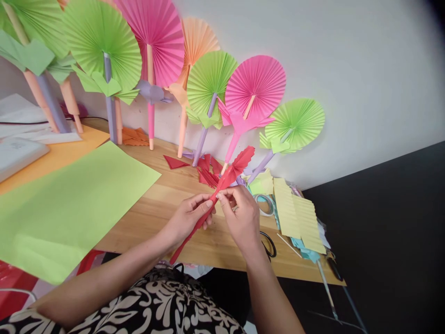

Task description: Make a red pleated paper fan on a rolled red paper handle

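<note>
A narrow red paper piece (189, 239) with a pleated, fan-like upper end slants up and to the right above the table's front part. My left hand (193, 213) grips it around the middle, thumb on top and fingers underneath. Just above, my right hand (240, 211) pinches at the red paper with thumb and forefinger; whatever tiny bit may be between those fingertips is too small to make out. Beyond the hands lie red folded paper scraps (208, 176). A roll of tape (264, 205) rests right of my right hand, and black-handled scissors (268, 244) lie partly hidden behind its wrist.
Several round pleated paper fans on rolled sticks, such as a pink fan (255, 83) and a green fan (299, 123), lean on the wall. A green paper sheet (79, 208) covers the table's left. Pleated yellow paper (299, 215) and a craft knife (334, 269) lie near the right edge.
</note>
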Available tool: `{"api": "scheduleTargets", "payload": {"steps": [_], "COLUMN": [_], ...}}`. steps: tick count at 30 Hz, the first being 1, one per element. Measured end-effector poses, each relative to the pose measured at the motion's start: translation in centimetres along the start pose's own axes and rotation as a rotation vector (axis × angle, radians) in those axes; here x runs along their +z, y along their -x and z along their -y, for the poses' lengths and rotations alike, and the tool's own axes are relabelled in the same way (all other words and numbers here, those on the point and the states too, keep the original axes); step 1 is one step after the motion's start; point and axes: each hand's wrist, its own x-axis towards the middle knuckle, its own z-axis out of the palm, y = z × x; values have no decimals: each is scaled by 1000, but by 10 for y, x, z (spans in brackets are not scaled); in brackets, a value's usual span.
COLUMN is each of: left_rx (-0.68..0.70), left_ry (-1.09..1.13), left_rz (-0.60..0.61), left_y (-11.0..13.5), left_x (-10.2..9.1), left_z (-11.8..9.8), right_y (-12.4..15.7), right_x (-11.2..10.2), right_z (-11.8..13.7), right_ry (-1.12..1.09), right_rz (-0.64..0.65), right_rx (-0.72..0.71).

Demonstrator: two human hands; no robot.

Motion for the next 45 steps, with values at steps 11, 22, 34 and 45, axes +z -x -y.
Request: {"api": "scheduleTargets", "payload": {"steps": [11, 22, 34, 45], "left_rx": [25, 20, 19, 50], "left_ry": [36, 39, 25, -21], "left_rz": [-28, -40, -9, -50], "left_y": [2, 3, 4, 0], "left_x": [1, 1, 3, 6], "left_z": [-2, -1, 1, 3], "right_y": [8, 8, 4, 8], "right_x": [-2, -4, 0, 8], "right_z": [1, 3, -2, -4], "right_ry": [-39, -174, -53, 83], "right_rz": [-27, 56, 54, -18], "right_rx": [-146, -74, -67, -122]}}
